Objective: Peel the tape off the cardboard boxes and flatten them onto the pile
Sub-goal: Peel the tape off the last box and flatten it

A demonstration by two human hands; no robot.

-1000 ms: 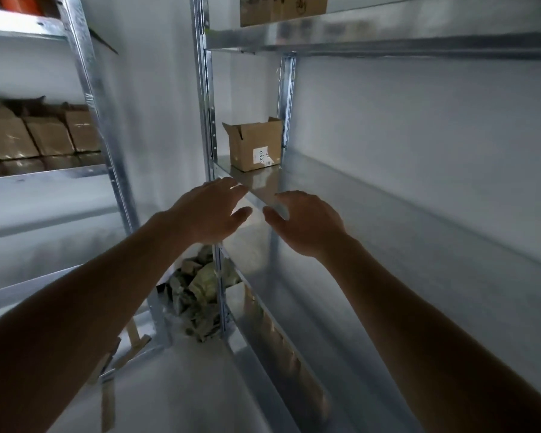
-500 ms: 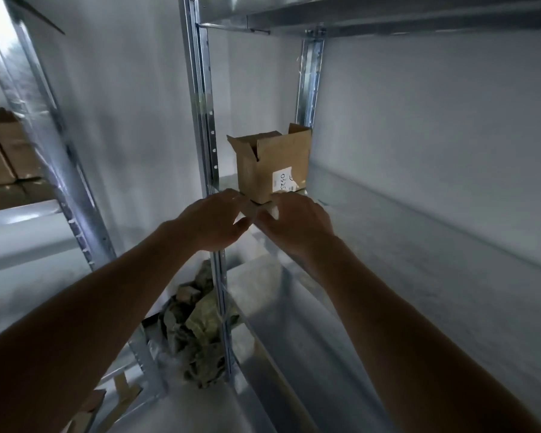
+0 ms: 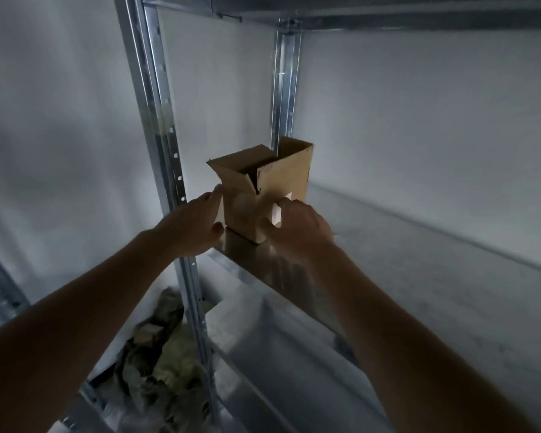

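Both hands, the left hand (image 3: pixel 191 227) and right hand (image 3: pixel 297 228), are closing loosely on the small open-topped brown cardboard box (image 3: pixel 260 195) sitting at the grey metal shelf (image 3: pixel 419 276)'s front-left corner, risking tipping it off the edge.

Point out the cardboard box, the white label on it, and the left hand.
cardboard box (image 3: pixel 289 179): head view, on its right front face.
white label (image 3: pixel 286 196): head view, on its upper corner.
left hand (image 3: pixel 189 228): head view, on its back.

box (image 3: pixel 260 195) on shelf (image 3: pixel 419 276), hands flanking
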